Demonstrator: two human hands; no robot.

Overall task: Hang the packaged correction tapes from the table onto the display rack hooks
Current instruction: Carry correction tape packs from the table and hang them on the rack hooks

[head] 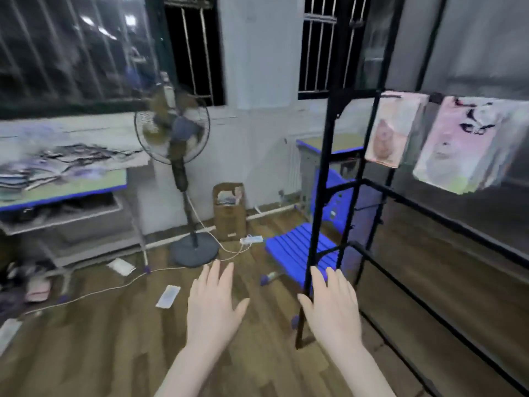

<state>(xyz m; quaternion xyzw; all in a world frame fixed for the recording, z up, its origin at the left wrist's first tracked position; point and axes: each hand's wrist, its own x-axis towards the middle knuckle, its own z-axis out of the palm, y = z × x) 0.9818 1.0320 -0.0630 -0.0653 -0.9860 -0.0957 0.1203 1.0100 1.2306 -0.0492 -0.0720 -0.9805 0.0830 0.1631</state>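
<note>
Left hand (213, 306) and right hand (333, 309) spread empty, black rack (320, 179) beside, fan (173, 130) beyond

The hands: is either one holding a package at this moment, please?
No, the left hand and the right hand are both spread flat with straight fingers and hold nothing.

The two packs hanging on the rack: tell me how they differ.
The left pack looks smaller and sits farther from the camera; the right pack looks larger and nearer. The left pack shows a brownish picture on pale card; the right pack is pinker, with dark marks near its top. The left pack hangs nearly straight; the right pack tilts. Both hang from the top bar of the black display rack, blurred.
</note>
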